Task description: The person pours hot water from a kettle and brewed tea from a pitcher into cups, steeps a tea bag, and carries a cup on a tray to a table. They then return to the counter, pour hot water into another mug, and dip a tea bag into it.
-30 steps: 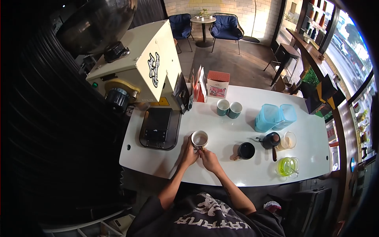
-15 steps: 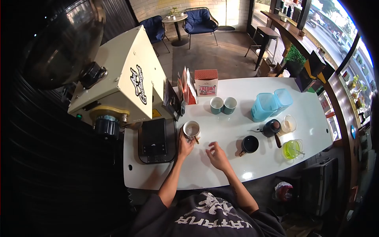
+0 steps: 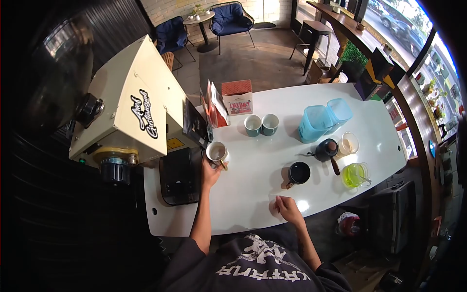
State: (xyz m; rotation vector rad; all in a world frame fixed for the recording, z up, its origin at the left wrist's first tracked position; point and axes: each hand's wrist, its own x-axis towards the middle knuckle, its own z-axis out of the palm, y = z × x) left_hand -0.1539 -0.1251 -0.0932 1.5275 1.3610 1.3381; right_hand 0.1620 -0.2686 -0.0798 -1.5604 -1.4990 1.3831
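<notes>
My left hand is wrapped round a white cup with a gold-brown handle, close to the right side of the black scale. Over the front part of the white table, my right hand has its fingers curled together, with nothing visible in them. Beyond it stands a black mug. A dark kettle with a wooden handle is to the mug's right, near a glass and a jug of yellow-green liquid.
A cream grinder rises at the left. Two green cups stand near a red and white box and upright bags. Two light-blue containers are further right. Black boxes sit at the table's far right corner.
My right hand has let go of the white cup and moved right and back towards my body. My left hand still holds the cup, now nearer the scale. The view has shifted.
</notes>
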